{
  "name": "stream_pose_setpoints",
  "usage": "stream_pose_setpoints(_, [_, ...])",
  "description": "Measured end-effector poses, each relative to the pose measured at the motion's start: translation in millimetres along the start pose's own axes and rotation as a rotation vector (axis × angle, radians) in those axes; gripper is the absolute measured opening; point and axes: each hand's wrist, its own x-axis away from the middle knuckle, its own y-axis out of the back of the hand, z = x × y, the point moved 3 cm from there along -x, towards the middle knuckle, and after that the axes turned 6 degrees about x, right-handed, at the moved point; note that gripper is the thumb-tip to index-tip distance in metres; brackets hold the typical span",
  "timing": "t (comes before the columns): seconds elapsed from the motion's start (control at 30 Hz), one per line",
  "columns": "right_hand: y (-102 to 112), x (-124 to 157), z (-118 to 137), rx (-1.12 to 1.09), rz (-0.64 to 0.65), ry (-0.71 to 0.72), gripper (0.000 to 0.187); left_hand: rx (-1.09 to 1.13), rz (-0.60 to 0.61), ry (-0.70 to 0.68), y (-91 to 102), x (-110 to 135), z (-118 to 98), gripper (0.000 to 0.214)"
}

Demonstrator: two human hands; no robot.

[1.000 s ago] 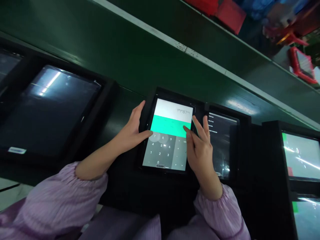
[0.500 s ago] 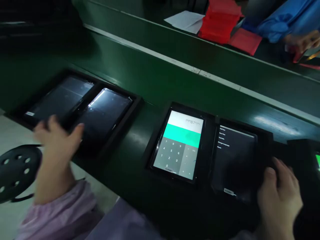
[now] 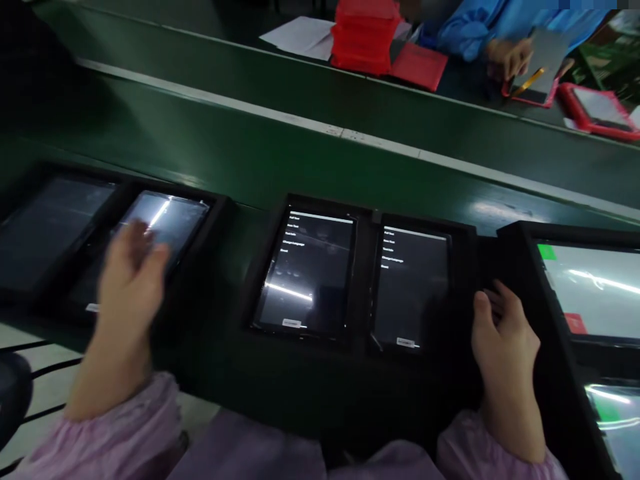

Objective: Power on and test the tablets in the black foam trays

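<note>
Tablets (image 3: 320,267), two: face-up, seated in black tray (image 3: 364,267), apparently against sliding; left hand (image 3: 131,280), 9 o'clock, right hand (image 3: 506,340), 4 o'clock: each grip empty, parted

We've got a green surface (image 3: 245,233) carrying a black left tray (image 3: 219,212), a black middle tray (image 3: 364,267) set apart from it, plus a black right tray (image 3: 520,243). Past the pale strip (image 3: 380,143), far surface (image 3: 230,23) has white papers (image 3: 303,35), red stack (image 3: 363,37), flat red piece (image 3: 419,65).

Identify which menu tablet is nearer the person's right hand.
The right menu tablet: it lies between the right hand and the left menu tablet, which is farther.
</note>
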Motion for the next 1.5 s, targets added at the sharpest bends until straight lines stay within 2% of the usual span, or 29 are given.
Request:
stream_pose_setpoints(0.03, [2, -1, 1, 0.002, -0.008, 0.032, 0.067, 0.089, 0.046, 0.013, -23.2, 2, -17, 0.074])
stream_pose_setpoints(0.1, [0, -5, 8, -0.003, -0.023, 0.172, 0.062, 0.244, 0.226, 0.035, -72.1, 0, -49, 0.065])
stream_pose_setpoints(0.17, [-7, -9, 21, -0.032, -0.033, 0.373, 0.055, 0.300, 0.391, 0.143, -113.5, -7, -67, 0.055])
stream_pose_setpoints(0.23, [-19, -13, 36, -0.079, -0.020, 0.539, 0.049, 0.318, 0.451, 0.180, -138.3, -20, -72, 0.049])
stream_pose_setpoints(0.3, [-32, -17, 46, -0.121, 0.014, 0.609, 0.044, 0.354, 0.497, 0.179, -148.7, -34, -66, 0.051])
stream_pose_setpoints(0.4, [-42, -18, 50, -0.162, 0.064, 0.606, 0.039, 0.417, 0.601, 0.166, -149.2, -43, -50, 0.071])
stream_pose_setpoints(0.47, [-41, -18, 50, -0.183, 0.063, 0.585, 0.040, 0.430, 0.647, 0.140, -147.4, -42, -42, 0.086])
stream_pose_setpoints(0.67, [-22, -18, 57, -0.214, 0.017, 0.523, 0.045, 0.400, 0.626, 0.102, -150.6, -38, -38, 0.103])
stream_pose_setpoints(0.77, [-19, -17, 60, -0.236, 0.008, 0.533, 0.042, 0.452, 0.619, 0.123, -150.9, -36, -38, 0.092])
stream_pose_setpoints(0.9, [-17, -15, 59, -0.328, -0.042, 0.619, 0.034, 0.523, 0.556, 0.151, -148.5, -33, -38, 0.075])
stream_pose_setpoints(0.97, [-17, -13, 60, -0.346, -0.026, 0.650, 0.034, 0.530, 0.551, 0.166, -147.9, -31, -38, 0.071])
stream_pose_setpoints(1.23, [-18, -8, 66, -0.338, 0.014, 0.728, 0.030, 0.511, 0.506, 0.135, -149.9, -32, -39, 0.076])
stream_pose_setpoints(1.33, [-20, -6, 69, -0.305, 0.032, 0.770, 0.027, 0.506, 0.451, 0.176, -151.1, -32, -40, 0.079])
stream_pose_setpoints(1.5, [-28, 8, 78, -0.214, 0.164, 0.908, 0.030, 0.463, 0.482, 0.217, -149.5, -34, -43, 0.080])
